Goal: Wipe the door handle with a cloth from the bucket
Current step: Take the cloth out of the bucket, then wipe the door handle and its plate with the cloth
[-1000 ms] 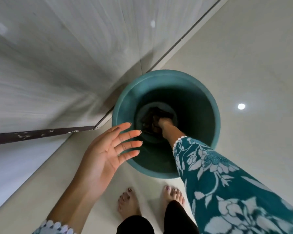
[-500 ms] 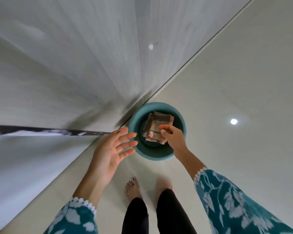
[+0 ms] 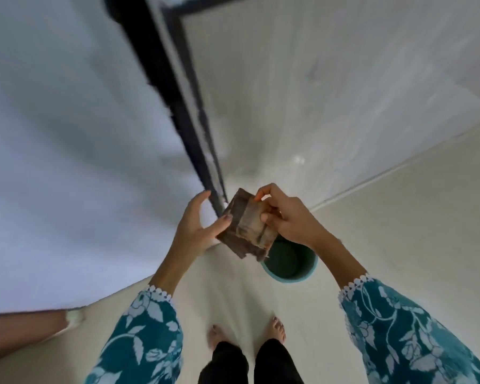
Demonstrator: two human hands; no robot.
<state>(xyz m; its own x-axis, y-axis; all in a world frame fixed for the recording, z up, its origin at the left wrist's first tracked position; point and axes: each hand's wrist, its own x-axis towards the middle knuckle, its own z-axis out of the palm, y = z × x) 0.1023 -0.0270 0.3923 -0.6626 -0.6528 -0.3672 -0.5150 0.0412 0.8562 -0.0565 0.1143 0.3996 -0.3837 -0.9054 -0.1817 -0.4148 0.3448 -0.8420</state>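
A folded brown cloth is held up in front of me, above the floor. My right hand grips its right side with thumb and fingers. My left hand touches its left edge with the thumb, fingers curved around it. The teal bucket stands on the floor below the cloth, partly hidden by it and by my right wrist. No door handle shows; only a dark door edge runs up from behind the cloth.
A pale door or wall panel fills the left, a grey wall the right. My bare feet stand on the cream tiled floor. A brown strip lies at the lower left.
My right hand lifted the cloth out of the bucket and raised it. My left hand came in to meet the cloth. The view rose, so the bucket looks smaller and lower.
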